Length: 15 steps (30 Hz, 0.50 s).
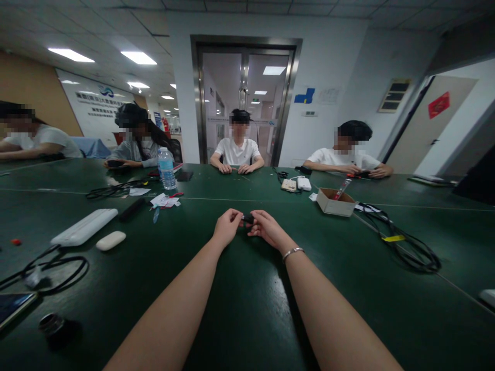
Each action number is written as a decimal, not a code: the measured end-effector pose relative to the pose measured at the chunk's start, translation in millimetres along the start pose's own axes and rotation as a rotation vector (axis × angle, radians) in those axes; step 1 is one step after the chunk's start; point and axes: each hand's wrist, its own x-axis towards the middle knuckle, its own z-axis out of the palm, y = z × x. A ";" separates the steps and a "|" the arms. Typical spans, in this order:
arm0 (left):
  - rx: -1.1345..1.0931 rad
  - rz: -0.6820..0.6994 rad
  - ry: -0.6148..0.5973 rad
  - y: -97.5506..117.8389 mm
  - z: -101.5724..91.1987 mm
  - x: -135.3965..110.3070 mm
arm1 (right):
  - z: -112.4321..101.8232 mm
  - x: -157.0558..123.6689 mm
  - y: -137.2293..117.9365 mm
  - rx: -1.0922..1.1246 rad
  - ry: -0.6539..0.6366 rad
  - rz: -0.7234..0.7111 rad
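Observation:
My left hand (227,225) and my right hand (266,228) meet over the middle of the dark green table (247,309). Both pinch a small black object (248,219) between their fingertips; it is too small to name. A silver bracelet (293,252) circles my right wrist. Both forearms stretch out from the bottom edge of the view.
A white power strip (84,226) and a white oval case (111,240) lie at the left, with black cables (58,270) and a phone (13,306) nearer me. A cardboard box (334,201) and a coiled cable (410,247) sit at the right. A water bottle (166,168) stands far left. Several people sit around the table.

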 end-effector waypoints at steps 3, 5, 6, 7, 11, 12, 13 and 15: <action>0.009 0.001 -0.009 0.3 -0.1 0.3 | -0.6 -0.2 0.2 0.010 0.009 -0.028; 0.013 0.005 -0.012 0.2 -0.2 0.5 | -1.3 0.1 0.7 0.023 0.017 -0.037; 0.012 0.006 -0.014 0.1 -0.2 0.7 | -1.5 0.3 0.9 0.026 0.020 -0.028; 0.011 0.006 -0.019 -0.2 -0.3 0.9 | -1.7 0.4 1.2 0.023 0.021 -0.013; 0.018 0.014 -0.024 -2.6 -0.2 1.8 | -1.2 0.2 1.4 -0.021 -0.007 -0.022; 0.018 0.017 -0.020 -3.3 -0.2 2.1 | -0.8 0.2 1.2 -0.027 -0.017 -0.037; 0.015 0.018 -0.017 -3.9 -0.1 2.4 | -0.3 0.2 1.0 -0.029 -0.022 -0.048; 0.003 0.015 -0.012 -4.6 0.1 2.8 | 0.4 0.6 0.4 -0.030 -0.010 -0.029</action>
